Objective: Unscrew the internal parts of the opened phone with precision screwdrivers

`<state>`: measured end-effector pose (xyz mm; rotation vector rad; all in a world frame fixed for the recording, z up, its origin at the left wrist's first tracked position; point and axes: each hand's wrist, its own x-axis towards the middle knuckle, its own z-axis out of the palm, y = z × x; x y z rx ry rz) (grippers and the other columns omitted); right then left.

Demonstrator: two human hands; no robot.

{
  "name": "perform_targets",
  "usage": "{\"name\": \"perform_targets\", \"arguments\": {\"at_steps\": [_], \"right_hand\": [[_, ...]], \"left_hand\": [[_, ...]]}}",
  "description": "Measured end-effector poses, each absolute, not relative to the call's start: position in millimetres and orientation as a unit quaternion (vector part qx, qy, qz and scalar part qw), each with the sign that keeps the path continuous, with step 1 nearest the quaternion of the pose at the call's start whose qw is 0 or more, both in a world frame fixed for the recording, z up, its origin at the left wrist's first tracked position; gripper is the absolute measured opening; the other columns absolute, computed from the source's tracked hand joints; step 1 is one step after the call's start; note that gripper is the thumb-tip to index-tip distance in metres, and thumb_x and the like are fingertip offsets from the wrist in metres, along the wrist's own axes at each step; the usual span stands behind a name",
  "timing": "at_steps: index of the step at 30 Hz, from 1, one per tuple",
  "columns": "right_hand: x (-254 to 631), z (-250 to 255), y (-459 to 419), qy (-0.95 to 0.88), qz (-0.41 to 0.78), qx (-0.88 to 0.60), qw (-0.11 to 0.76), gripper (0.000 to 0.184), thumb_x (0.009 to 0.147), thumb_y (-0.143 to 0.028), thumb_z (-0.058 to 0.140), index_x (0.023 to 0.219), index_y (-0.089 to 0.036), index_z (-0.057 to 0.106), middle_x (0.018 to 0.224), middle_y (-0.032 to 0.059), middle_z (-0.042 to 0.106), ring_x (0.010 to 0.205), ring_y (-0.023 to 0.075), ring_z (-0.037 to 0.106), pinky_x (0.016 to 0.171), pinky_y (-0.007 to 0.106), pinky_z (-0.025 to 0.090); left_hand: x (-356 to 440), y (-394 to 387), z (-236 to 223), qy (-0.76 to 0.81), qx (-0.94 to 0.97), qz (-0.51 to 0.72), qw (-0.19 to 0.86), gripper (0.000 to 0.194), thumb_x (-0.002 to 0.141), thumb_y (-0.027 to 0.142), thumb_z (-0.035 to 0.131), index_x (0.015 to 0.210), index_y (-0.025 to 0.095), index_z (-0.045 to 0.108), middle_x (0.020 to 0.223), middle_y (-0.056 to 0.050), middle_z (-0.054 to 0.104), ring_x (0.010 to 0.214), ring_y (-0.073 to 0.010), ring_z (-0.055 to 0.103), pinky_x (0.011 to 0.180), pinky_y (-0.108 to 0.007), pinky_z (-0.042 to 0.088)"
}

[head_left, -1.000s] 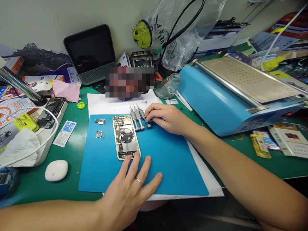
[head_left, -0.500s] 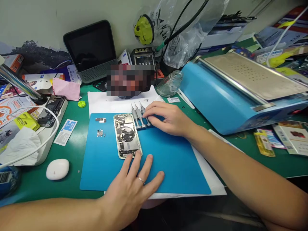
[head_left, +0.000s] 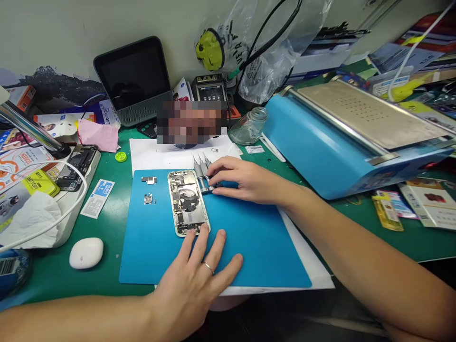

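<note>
A blue mat [head_left: 261, 242] lies beneath the left hand [head_left: 194, 280], fingers spread, and the curled right hand [head_left: 245, 180]. On it, left fingertips meet the opened phone's [head_left: 189, 203] lower edge; right fingertips reach grey screwdrivers [head_left: 199, 175] alongside, grip unclear.

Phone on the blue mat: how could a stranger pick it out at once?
Find the blue mat on the green table. On it, by the left hand, lies the phone. Its pale rim and bare insides set it apart from the smaller loose parts on its left and the slim grey screwdrivers on its right.
</note>
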<state>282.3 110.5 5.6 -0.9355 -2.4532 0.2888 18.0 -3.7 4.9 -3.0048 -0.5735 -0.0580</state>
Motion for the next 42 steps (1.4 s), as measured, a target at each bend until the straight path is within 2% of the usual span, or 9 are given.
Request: {"name": "perform_targets", "arguments": {"at_steps": [6, 10, 17, 20, 24, 31, 36, 42], "right_hand": [[282.2, 2.0, 111.0, -0.912, 0.084, -0.321, 0.242, 0.013, 0.097, -0.026, 0.062, 0.103, -0.018, 0.072, 0.113, 0.0119, 0.065, 0.105, 0.0228, 0.066, 0.090, 0.037, 0.059], [279.7, 4.9, 110.8, -0.901, 0.096, -0.323, 0.273, 0.012, 0.098, -0.023, 0.061, 0.103, -0.018, 0.070, 0.111, 0.0110, 0.068, 0.103, 0.0212, 0.068, 0.090, 0.036, 0.060], [269.1, 10.8, 105.2, -0.795, 0.146, -0.360, 0.465, 0.013, 0.097, -0.022, 0.062, 0.109, -0.025, 0.067, 0.115, 0.0069, 0.074, 0.113, 0.0206, 0.071, 0.094, 0.035, 0.061], [267.8, 5.4, 104.4, -0.706, 0.173, -0.399, 0.559, 0.013, 0.099, -0.028, 0.061, 0.111, -0.028, 0.066, 0.121, 0.0051, 0.074, 0.118, 0.0216, 0.070, 0.091, 0.036, 0.062], [270.8, -1.4, 108.5, -0.632, 0.124, -0.432, 0.632, 0.016, 0.099, -0.040, 0.062, 0.109, -0.028, 0.064, 0.116, 0.0037, 0.074, 0.114, 0.0224, 0.071, 0.088, 0.039, 0.061], [269.6, 3.0, 109.5, -0.591, 0.131, -0.481, 0.634, 0.022, 0.096, -0.051, 0.062, 0.098, -0.029, 0.062, 0.093, 0.0017, 0.074, 0.082, 0.0208, 0.074, 0.069, 0.037, 0.062], [263.7, 2.1, 108.5, -0.588, 0.172, -0.469, 0.636, 0.033, 0.092, -0.059, 0.064, 0.093, -0.026, 0.062, 0.083, 0.0017, 0.073, 0.079, 0.0199, 0.074, 0.068, 0.035, 0.064], [260.8, -5.0, 111.5, -0.571, 0.231, -0.457, 0.641, 0.031, 0.092, -0.057, 0.065, 0.096, -0.026, 0.060, 0.086, 0.0019, 0.074, 0.080, 0.0192, 0.074, 0.068, 0.034, 0.065]], "left_hand": [[18.4, -2.6, 5.0, -0.189, -0.981, -0.019, 0.040, 0.082, 0.082, 0.046, 0.074, 0.155, 0.024, 0.043, 0.161, -0.018, 0.041, 0.142, -0.0454, 0.044, 0.112, -0.056, 0.028], [17.8, -2.6, 5.5, -0.186, -0.982, -0.015, 0.038, 0.083, 0.083, 0.046, 0.074, 0.156, 0.024, 0.042, 0.162, -0.018, 0.040, 0.142, -0.0450, 0.043, 0.113, -0.056, 0.028], [17.5, -4.0, 5.0, -0.187, -0.982, -0.012, 0.038, 0.084, 0.082, 0.046, 0.074, 0.156, 0.024, 0.041, 0.162, -0.017, 0.039, 0.143, -0.0446, 0.043, 0.113, -0.055, 0.031], [17.6, -3.3, 4.7, -0.187, -0.982, -0.013, 0.037, 0.084, 0.082, 0.045, 0.074, 0.156, 0.024, 0.041, 0.163, -0.018, 0.038, 0.143, -0.0447, 0.043, 0.113, -0.056, 0.031], [17.4, -3.0, 4.1, -0.186, -0.982, -0.012, 0.034, 0.085, 0.081, 0.045, 0.075, 0.156, 0.024, 0.041, 0.162, -0.019, 0.038, 0.143, -0.0452, 0.043, 0.112, -0.055, 0.030], [17.1, -2.7, 4.8, -0.188, -0.981, -0.012, 0.036, 0.081, 0.083, 0.043, 0.072, 0.156, 0.025, 0.041, 0.162, -0.017, 0.039, 0.143, -0.0442, 0.043, 0.113, -0.055, 0.030], [18.1, -1.9, 5.9, -0.184, -0.982, -0.002, 0.032, 0.081, 0.084, 0.043, 0.072, 0.156, 0.024, 0.040, 0.163, -0.018, 0.038, 0.143, -0.0441, 0.043, 0.113, -0.055, 0.030], [17.5, -3.4, 5.9, -0.184, -0.983, 0.003, 0.024, 0.085, 0.084, 0.045, 0.073, 0.158, 0.023, 0.038, 0.164, -0.019, 0.035, 0.145, -0.0450, 0.040, 0.113, -0.056, 0.030]]}}
